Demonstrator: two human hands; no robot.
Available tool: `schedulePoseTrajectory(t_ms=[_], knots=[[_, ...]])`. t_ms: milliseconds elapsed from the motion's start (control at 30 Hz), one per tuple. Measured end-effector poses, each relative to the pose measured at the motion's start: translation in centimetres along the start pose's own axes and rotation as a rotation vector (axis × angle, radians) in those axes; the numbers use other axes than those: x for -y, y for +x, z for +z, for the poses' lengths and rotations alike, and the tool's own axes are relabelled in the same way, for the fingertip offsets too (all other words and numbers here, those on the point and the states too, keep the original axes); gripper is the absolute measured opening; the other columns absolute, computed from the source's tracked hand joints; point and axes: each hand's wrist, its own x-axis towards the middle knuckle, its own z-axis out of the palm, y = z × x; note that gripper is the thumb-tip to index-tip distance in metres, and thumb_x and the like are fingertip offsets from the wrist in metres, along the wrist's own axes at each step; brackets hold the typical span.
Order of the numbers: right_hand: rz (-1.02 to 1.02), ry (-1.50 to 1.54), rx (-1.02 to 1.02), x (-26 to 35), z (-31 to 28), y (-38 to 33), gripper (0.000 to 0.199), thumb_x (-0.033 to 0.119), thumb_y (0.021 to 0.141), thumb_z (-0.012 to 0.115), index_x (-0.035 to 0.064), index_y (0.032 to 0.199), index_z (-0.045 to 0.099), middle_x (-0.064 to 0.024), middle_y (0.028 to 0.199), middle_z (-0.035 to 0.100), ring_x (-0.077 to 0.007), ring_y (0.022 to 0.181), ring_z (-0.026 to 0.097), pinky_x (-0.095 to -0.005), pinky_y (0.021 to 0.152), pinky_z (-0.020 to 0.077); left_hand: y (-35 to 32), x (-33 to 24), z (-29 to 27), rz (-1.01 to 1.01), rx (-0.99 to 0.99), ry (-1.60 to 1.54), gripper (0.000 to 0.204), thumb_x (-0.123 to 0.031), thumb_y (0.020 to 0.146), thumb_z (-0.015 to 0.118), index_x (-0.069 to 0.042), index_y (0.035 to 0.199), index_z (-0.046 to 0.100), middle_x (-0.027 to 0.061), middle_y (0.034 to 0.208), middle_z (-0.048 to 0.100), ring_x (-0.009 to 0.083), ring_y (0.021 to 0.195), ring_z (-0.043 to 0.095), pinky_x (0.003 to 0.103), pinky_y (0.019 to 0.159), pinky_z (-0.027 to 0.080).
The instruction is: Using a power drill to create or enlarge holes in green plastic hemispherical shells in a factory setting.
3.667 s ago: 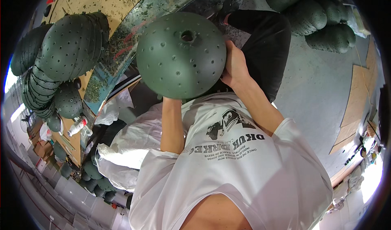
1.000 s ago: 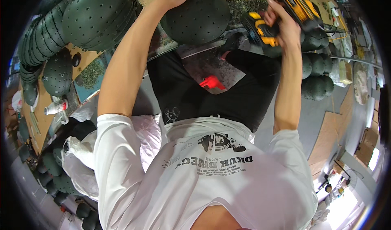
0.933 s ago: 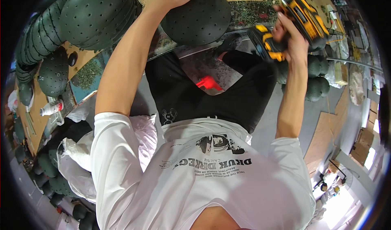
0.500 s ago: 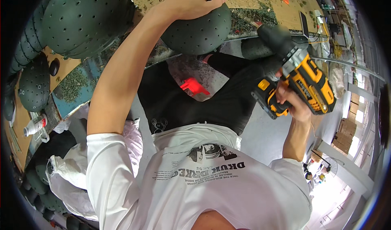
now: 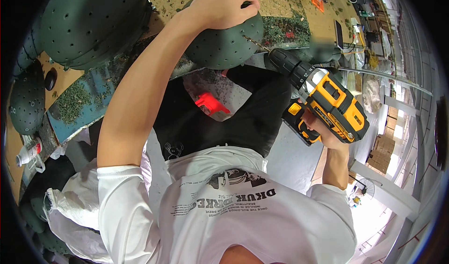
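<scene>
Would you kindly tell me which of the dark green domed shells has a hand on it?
The dark green shell under the left hand, by the drill bit; no hand touches the stacked shells or the smaller shell farther left.

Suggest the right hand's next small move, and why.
I'd probably seat the slim metal drill bit on the dark green dotted dome: its tip shows at the dome's right side, contact unclear. The right hand holds the yellow-and-black cordless drill; the left hand lies over the dome's top.

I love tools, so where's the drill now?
In the head view, the drill is right of centre, in the right hand, its bit pointing toward the green dome under the left hand.
</scene>
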Motion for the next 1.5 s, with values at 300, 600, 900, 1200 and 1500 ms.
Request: schedulePoseTrajectory(t_ms=[300, 600, 900, 1200, 1500], knots=[[-0.204, -0.162, 0.012, 1.6, -0.8, 0.1, 0.040, 0.006, 0.070, 0.081, 0.0059, 0.109, 0.073, -0.0088, 0.100, 0.073, -0.0266, 0.086, 0.069, -0.0351, 0.078, 0.0540, 0.0, 0.8, 0.7, 0.085, -0.095, 0.014, 0.028, -0.030, 0.089, 0.056, -0.007, 0.095, 0.072, 0.0158, 0.093, 0.072, 0.0362, 0.090, 0.066, 0.045, 0.079, 0.052], [-0.418, -0.400, 0.039, 3.0, -1.4, 0.6, 0.041, 0.011, 0.070, 0.084, 0.0088, 0.110, 0.074, -0.0082, 0.106, 0.073, -0.0275, 0.092, 0.069, -0.0369, 0.082, 0.0526, 0.0, 0.2, 0.1, -0.043, 0.013, 0.037, 0.031, -0.031, 0.090, 0.053, -0.008, 0.099, 0.072, 0.0161, 0.099, 0.071, 0.0361, 0.097, 0.065, 0.046, 0.086, 0.051], [-0.372, -0.371, 0.032, 3.8, -1.5, 0.5, 0.038, 0.011, 0.072, 0.084, 0.0087, 0.108, 0.074, -0.0079, 0.105, 0.073, -0.0273, 0.093, 0.069, -0.0359, 0.081, 0.0533, 0.1, -0.3, -0.2, -0.077, 0.059, 0.021, 0.033, -0.031, 0.090, 0.051, -0.007, 0.100, 0.072, 0.0170, 0.100, 0.071, 0.0365, 0.097, 0.066, 0.046, 0.085, 0.052], [-0.589, -0.650, 0.262, 3.1, -5.2, 1.7, 0.052, 0.012, 0.076, 0.080, 0.0053, 0.124, 0.062, -0.0076, 0.114, 0.069, -0.0195, 0.101, 0.068, -0.0311, 0.088, 0.0520, -0.8, -1.7, -1.2, -0.027, 0.033, 0.074, 0.029, -0.029, 0.088, 0.056, -0.005, 0.096, 0.069, 0.0166, 0.096, 0.070, 0.0345, 0.096, 0.066, 0.044, 0.087, 0.051], [0.078, -0.130, 0.488, 11.8, -3.3, 6.2, 0.065, 0.034, 0.062, 0.077, -0.0051, 0.110, 0.058, -0.0162, 0.088, 0.065, -0.0263, 0.073, 0.058, -0.0323, 0.076, 0.0489, -1.0, -0.6, -0.4, -0.092, 0.086, 0.158, 0.028, -0.027, 0.090, 0.053, -0.003, 0.097, 0.067, 0.0162, 0.101, 0.069, 0.0338, 0.102, 0.064, 0.045, 0.090, 0.049]])
